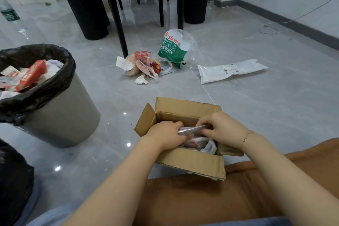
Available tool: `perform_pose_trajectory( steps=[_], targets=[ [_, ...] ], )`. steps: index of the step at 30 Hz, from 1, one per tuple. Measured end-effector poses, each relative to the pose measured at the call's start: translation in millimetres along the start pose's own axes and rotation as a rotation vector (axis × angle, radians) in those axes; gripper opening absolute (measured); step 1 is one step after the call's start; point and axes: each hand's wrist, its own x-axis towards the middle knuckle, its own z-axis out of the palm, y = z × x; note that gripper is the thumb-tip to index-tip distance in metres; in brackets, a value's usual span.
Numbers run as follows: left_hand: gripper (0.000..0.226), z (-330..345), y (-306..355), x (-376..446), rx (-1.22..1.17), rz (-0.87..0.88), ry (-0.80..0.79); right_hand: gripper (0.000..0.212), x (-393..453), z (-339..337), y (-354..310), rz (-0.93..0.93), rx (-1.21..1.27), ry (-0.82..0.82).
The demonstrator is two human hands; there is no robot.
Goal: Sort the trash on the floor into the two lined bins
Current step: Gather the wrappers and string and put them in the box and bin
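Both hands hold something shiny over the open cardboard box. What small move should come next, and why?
Probably lift the silvery wrapper clear of the cardboard box. Left hand and right hand both grip it already, and more trash lies beneath it inside.

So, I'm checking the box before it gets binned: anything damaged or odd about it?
Yes. The cardboard box has a torn, ragged near flap corner. It isn't empty: crumpled wrappers lie inside, and both hands grip a silvery wrapper over it.
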Motion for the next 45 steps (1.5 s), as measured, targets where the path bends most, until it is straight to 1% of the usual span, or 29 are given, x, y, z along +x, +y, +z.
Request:
perform_pose_trajectory(
  steps=[2, 4, 8, 11, 13, 15, 17, 19, 22, 23, 25, 28, 31, 32, 34, 35, 36, 37, 39, 40, 42, 45],
  targets=[
    [0.05, 2, 3, 3, 0.013, -0.039, -0.013, 0.018, 4, 6, 1, 0.022, -0.162, 0.04],
    [0.051, 2, 4, 3, 0.009, -0.038, 0.015, 0.018, 7, 10, 0, 0.059, -0.239, 0.052],
    [0.046, -6, 0, -6, -0.022, 0.107, 0.192, 0.018, 12, 15, 1, 0.126, -0.336, 0.076],
    [0.028, -10, -2, -9, -0.039, 0.159, 0.277, 0.018, 11, 14, 6, 0.09, -0.279, 0.084],
    [0.024, -9, 0, -6, -0.004, 0.139, 0.312, 0.019, 5, 11, 7, 0.044, -0.146, 0.087],
    [0.024, -8, 6, -3, 0.05, 0.114, 0.348, 0.02, -3, 9, 7, 0.014, -0.041, 0.136],
    [0.023, -5, 12, 1, 0.067, 0.082, 0.392, 0.018, -6, 9, 10, -0.01, -0.038, 0.229],
    [0.022, -2, 16, 6, 0.084, 0.034, 0.406, 0.016, -3, 12, 11, -0.011, -0.093, 0.286],
    [0.018, -2, 18, 13, 0.067, -0.045, 0.37, 0.019, 2, 17, 9, 0.082, -0.2, 0.265],
    [0.018, -3, 19, 14, 0.061, -0.053, 0.381, 0.021, 4, 18, 8, 0.123, -0.234, 0.271],
    [0.02, -2, 19, 14, 0.09, -0.028, 0.464, 0.024, 6, 19, 7, 0.185, -0.257, 0.318],
    [0.023, -6, 17, 0, 0.133, 0.042, 0.606, 0.019, 3, 16, 11, 0.245, -0.223, 0.384],
    [0.019, -20, 7, -22, 0.062, 0.036, 0.691, 0.019, -2, 10, 14, 0.296, -0.233, 0.432],
    [0.019, -26, 3, -29, -0.002, 0.024, 0.709, 0.021, -3, 8, 11, 0.283, -0.224, 0.454],
    [0.019, -35, -4, -41, -0.178, -0.023, 0.705, 0.027, -5, 4, -5, 0.19, -0.157, 0.492],
    [0.02, -39, -8, -45, -0.257, -0.054, 0.694, 0.032, -6, 1, -19, 0.128, -0.102, 0.479],
    [0.021, -41, -12, -47, -0.31, -0.087, 0.679, 0.039, -7, 1, -34, 0.068, -0.063, 0.429],
    [0.022, -44, -16, -49, -0.343, -0.118, 0.663, 0.048, -7, 4, -47, 0.02, -0.084, 0.357],
    [0.024, -48, -26, -51, -0.399, -0.155, 0.638, 0.063, -1, 14, -65, -0.038, -0.259, 0.22],
    [0.026, -51, -30, -50, -0.426, -0.166, 0.626, 0.066, 4, 21, -67, -0.04, -0.323, 0.166],
    [0.028, -55, -41, -49, -0.474, -0.182, 0.61, 0.067, 18, 33, -65, -0.009, -0.336, 0.075],
    [0.029, -62, -55, -44, -0.488, -0.191, 0.595, 0.066, 37, 41, -56, 0.029, -0.264, 0.06]
  ],
)
